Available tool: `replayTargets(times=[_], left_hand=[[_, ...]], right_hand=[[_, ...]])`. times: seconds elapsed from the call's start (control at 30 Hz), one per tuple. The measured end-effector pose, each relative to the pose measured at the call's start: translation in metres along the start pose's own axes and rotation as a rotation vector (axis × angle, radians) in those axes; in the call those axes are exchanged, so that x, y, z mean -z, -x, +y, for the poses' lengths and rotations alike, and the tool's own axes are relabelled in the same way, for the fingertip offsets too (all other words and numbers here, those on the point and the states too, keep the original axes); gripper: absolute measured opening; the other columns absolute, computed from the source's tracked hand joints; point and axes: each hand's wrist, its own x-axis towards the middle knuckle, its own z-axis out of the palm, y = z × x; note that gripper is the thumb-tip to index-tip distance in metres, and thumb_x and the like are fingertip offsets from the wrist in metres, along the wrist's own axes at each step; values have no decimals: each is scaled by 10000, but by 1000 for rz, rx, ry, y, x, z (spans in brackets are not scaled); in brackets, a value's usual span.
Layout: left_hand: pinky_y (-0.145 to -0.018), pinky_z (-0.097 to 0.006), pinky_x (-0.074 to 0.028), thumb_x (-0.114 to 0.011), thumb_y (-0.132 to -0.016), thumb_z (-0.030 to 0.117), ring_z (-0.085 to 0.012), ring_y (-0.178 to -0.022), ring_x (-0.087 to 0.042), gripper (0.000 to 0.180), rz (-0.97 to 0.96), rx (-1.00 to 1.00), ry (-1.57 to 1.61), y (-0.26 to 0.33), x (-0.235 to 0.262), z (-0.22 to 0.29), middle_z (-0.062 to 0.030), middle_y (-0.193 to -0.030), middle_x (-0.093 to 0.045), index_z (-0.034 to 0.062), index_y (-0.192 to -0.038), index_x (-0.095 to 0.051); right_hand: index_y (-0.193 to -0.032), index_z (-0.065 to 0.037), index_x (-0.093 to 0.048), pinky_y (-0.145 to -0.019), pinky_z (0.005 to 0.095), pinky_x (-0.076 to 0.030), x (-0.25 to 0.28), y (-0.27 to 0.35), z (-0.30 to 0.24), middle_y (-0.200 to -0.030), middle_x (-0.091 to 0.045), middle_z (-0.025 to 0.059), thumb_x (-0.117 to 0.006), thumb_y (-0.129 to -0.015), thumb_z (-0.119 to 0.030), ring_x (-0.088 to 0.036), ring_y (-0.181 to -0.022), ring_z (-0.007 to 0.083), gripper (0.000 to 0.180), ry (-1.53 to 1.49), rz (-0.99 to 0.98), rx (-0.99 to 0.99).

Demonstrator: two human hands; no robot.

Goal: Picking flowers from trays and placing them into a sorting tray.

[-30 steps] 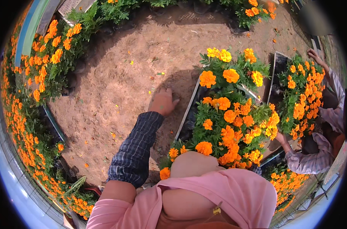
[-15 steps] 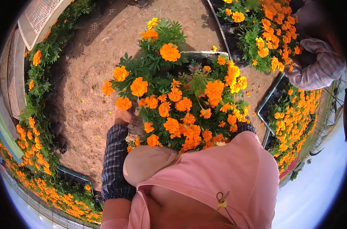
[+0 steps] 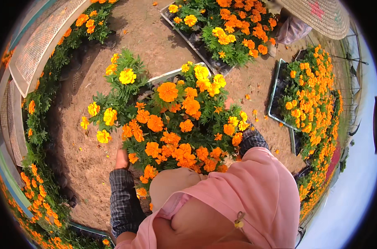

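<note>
A tray of marigolds, its white rim [image 3: 177,72] showing on the far side, is in front of me. Dense orange and yellow marigolds [image 3: 170,139] with green leaves cover most of it. My left hand [image 3: 121,159] reaches in at the tray's left side, its fingers hidden below the blooms. On the right, my arm in a dark checked sleeve [image 3: 253,139] goes under the flowers at the tray's right side. Foliage covers most of my right hand; a small skin-coloured patch [image 3: 228,103] shows among the leaves. What either hand grips is hidden.
Another marigold tray [image 3: 188,37] stands close by at the far right, where a person in a straw hat [image 3: 321,16] works. More flower trays [image 3: 275,91] line the right. Along the left run plants [image 3: 43,108] and pale perforated panels [image 3: 45,45]. Brown soil [image 3: 86,141] lies between.
My view has shifted, so the trays at the right appear farther left. The marigold tray before me also appears farther left. The co-worker's straw hat has come into view. Both arms stay at the tray's sides.
</note>
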Motion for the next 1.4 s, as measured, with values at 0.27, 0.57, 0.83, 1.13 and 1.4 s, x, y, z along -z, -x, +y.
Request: replayTargets(times=[0.27, 0.57, 0.83, 1.13, 1.4], left_hand=[[-658, -341, -462, -450, -927, 183, -223, -717, -541, 233, -118, -356, -1199, -28, 24, -12, -55, -806, -537, -16, -1003, -544], [-686, -439, -427, -473, -890, 166, -410, -818, -556, 206, -315, -789, -986, 24, -160, 48, -247, -838, -562, -1, -996, -529], [-787, -482, -396, -350, -937, 399, -441, -924, -524, 486, -851, -604, -1326, 71, -326, 42, -297, -952, -561, -46, -968, -544], [-795, -438, -435, -456, -902, 402, -340, -927, -578, 406, -482, -517, -1406, 2, -141, 121, -189, -1029, -610, 58, -1083, -576], [-772, -405, -486, -499, -882, 443, -279, -956, -591, 499, 248, -191, -1221, 148, 217, 154, -158, -1054, -610, 24, -1149, -550]], right_hand=[[-948, -3, -588, -587, 366, -431, 41, 115, 128, -747, -606, 107, -471, -893, -369, -548, -637, 223, 388, -56, 202, -286], [-963, 0, -588, -589, 364, -432, 85, 216, 208, -761, -609, 110, -466, -894, -365, -551, -644, 223, 391, -5, 439, -532], [-977, 2, -588, -591, 362, -433, 99, 154, 229, -773, -613, 113, -462, -896, -362, -554, -649, 223, 394, 67, 468, -498], [-993, 5, -589, -593, 360, -435, -141, -142, 78, -787, -617, 116, -457, -897, -358, -557, -656, 223, 398, -148, 3, 31], [-1007, 7, -589, -595, 358, -436, -222, -200, -114, -799, -620, 119, -453, -899, -355, -559, -662, 223, 402, -244, -53, 346]])
